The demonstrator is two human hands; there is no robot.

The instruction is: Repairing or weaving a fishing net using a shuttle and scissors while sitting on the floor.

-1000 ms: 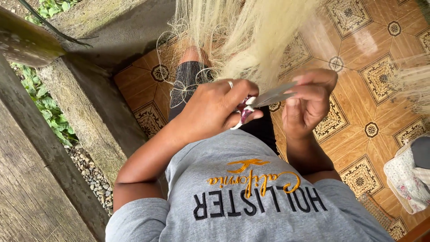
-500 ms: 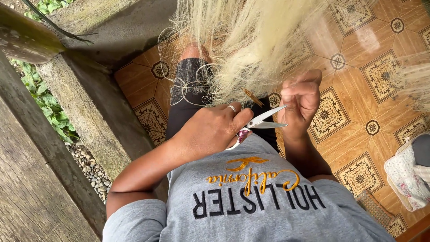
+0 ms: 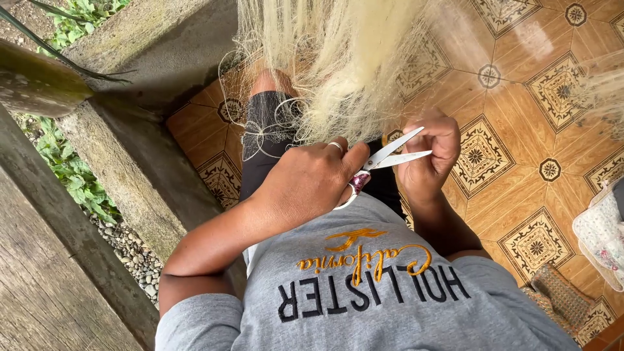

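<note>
My left hand (image 3: 305, 185), a ring on one finger, grips the handles of a pair of scissors (image 3: 390, 155) whose blades stand apart and point right. My right hand (image 3: 426, 159) is closed just beyond the blade tips, pinching strands at the lower end of a pale blond fibre bundle (image 3: 338, 71) that hangs down from the top of the view. Loose thin strands curl over my knee in black cloth (image 3: 266, 130). My grey shirt with printed lettering (image 3: 390, 305) fills the bottom.
Orange patterned floor tiles (image 3: 520, 117) spread to the right. A concrete ledge (image 3: 143, 149) runs along the left, with gravel (image 3: 133, 257) and green plants (image 3: 71, 175) beyond it. A flowered cloth (image 3: 601, 234) and a woven item (image 3: 559, 292) lie at the lower right.
The scissor blades have opened from nearly shut. Both hands have dropped a little lower and closer to my chest, still at the end of the fibre bundle.
</note>
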